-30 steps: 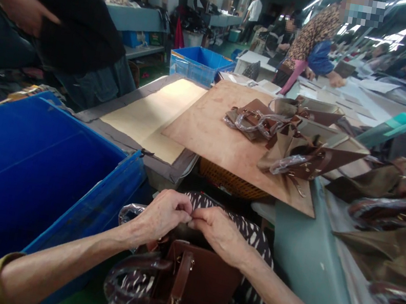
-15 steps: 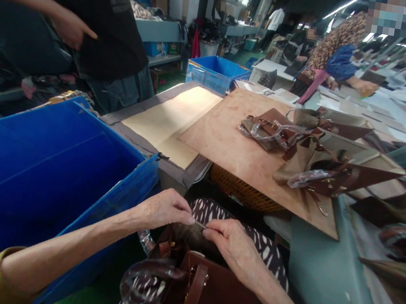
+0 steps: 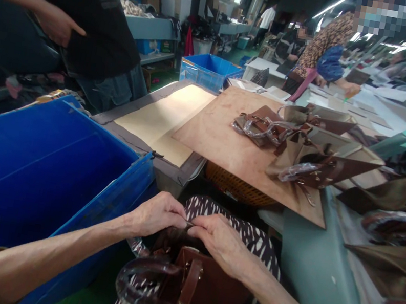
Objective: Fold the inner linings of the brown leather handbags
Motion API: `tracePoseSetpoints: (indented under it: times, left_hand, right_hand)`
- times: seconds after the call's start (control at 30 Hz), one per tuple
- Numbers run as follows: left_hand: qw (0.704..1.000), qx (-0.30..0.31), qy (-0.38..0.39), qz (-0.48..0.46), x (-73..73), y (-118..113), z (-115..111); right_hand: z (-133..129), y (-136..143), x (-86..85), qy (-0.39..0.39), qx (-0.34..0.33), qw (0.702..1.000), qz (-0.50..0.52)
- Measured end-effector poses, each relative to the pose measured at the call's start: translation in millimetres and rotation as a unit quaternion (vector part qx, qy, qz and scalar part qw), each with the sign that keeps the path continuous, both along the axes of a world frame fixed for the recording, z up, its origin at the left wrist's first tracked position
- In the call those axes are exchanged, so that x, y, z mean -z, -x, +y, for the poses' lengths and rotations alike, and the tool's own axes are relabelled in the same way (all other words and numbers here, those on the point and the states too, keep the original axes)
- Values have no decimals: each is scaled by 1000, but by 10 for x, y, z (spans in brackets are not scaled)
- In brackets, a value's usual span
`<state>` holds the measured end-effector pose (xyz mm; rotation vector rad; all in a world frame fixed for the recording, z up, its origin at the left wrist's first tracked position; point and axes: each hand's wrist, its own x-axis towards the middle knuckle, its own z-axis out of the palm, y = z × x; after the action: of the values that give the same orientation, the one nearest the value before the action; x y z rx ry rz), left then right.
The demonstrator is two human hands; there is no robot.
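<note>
Blue crate (image 3: pixel 40 166) blocks the left; bare plywood board (image 3: pixel 224 140) ahead offers passage; stacked bags (image 3: pixel 305 148) obstruct right.

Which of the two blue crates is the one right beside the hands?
The large blue crate at the left hand; the small blue crate sits far back, past the wooden board.

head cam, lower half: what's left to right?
blue crate → left hand → right hand, both pinching at the top of the brown handbag → grey-green table edge → olive bag pieces
</note>
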<state>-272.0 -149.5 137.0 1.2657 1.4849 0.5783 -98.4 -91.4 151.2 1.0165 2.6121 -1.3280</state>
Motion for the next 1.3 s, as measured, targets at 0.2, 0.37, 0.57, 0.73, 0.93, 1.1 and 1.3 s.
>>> tracePoseSetpoints:
  times: [0.2,0.37,0.57,0.73,0.93,1.1,1.3]
  left_hand:
    - [1000,-2,15,-5,-7,48,-89]
    - [999,1,30,-17,59,132,-108]
    - [999,11,37,-24,18,68,-91]
    - [999,5,34,-16,18,65,-107]
    - [998,0,44,-35,51,95,-154]
    - [999,10,30,-41,-32,57,-221]
    - [999,32,12,-7,-148,7,-312]
  right_hand:
    - [150,-150,12,27,-14,1000,4]
    - [394,-706,-4,148,23,987,-54]
    - [356,-856,-198,317,79,945,-6]
    - [252,-799,-175,222,82,964,-119]
    - [163,-868,-25,138,114,976,-128]
    - [165,-835,-100,83,90,983,-138]
    - [181,-765,-167,-16,26,996,-86]
